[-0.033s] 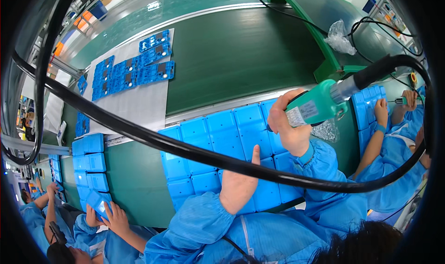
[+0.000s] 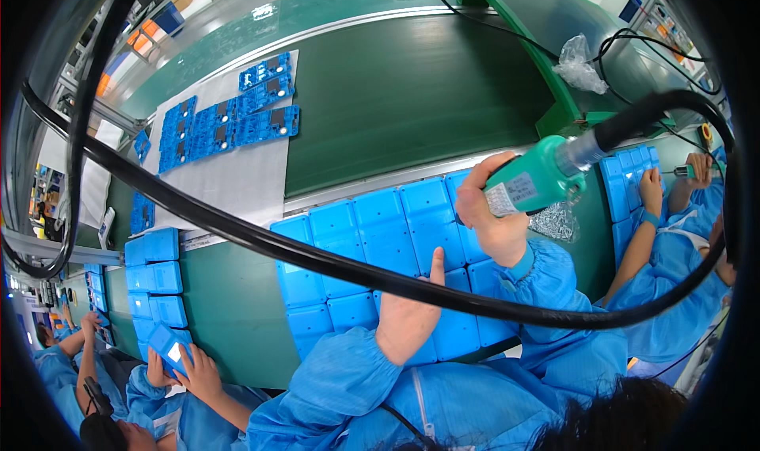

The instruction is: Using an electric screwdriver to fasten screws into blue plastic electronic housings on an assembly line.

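Note:
My right hand (image 2: 497, 223) is wrapped around a green electric screwdriver (image 2: 546, 174) with a pale label, its cable end tilted up to the right. The screwdriver's tip is hidden behind the hand. Below it lies a block of blue plastic housings (image 2: 385, 239) set edge to edge in rows, with small dark holes in their faces. On these housings rests my left hand (image 2: 408, 320), index finger stretched out over one of them. Its other fingers are mostly hidden. A thick black cable (image 2: 340, 273) crosses the view in front of the left hand and the housings.
Beyond a metal rail, blue parts with dark modules (image 2: 214, 126) lie on a white sheet (image 2: 253, 170) over the green belt (image 2: 396, 95). Co-workers handle housings at left (image 2: 164, 277) and right (image 2: 631, 174). Plastic bags (image 2: 582, 64) sit by the green frame (image 2: 554, 87).
My right hand and the screwdriver have shifted very slightly left. My left hand stays in place on the housings.

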Demonstrator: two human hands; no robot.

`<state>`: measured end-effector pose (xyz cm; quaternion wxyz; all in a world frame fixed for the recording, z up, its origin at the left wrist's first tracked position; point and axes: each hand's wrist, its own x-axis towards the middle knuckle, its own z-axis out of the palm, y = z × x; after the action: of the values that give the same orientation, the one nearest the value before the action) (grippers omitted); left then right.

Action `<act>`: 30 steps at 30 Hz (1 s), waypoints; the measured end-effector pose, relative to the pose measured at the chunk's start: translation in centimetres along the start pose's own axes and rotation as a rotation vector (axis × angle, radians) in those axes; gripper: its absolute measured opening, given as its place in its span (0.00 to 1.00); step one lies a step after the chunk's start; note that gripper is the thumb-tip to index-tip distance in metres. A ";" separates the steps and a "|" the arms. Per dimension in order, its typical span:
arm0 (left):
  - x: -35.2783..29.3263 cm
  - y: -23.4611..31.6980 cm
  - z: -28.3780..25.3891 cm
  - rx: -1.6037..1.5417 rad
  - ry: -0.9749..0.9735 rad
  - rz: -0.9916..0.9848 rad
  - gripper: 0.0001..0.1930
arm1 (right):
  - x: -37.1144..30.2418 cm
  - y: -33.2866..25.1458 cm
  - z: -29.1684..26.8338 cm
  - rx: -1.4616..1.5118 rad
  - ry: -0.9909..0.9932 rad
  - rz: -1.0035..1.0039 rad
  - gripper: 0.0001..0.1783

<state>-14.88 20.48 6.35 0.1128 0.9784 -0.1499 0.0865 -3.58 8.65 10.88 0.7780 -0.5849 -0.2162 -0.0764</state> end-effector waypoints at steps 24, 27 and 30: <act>-0.7 -3.3 -2.9 -2.651 -0.095 -0.738 0.24 | -1.8 -6.9 5.9 0.268 -0.058 0.212 0.14; -0.1 -2.9 -3.9 -2.634 -0.063 -0.822 0.22 | -1.6 -6.5 5.8 0.228 -0.103 0.154 0.13; -0.1 -2.8 -4.1 -2.628 -0.089 -0.759 0.24 | -1.3 -6.8 5.6 0.188 -0.103 0.120 0.12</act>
<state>-14.63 24.14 9.67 0.9617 0.1340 0.1506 -0.1856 -8.70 11.69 17.55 0.8203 -0.5246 -0.2267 0.0211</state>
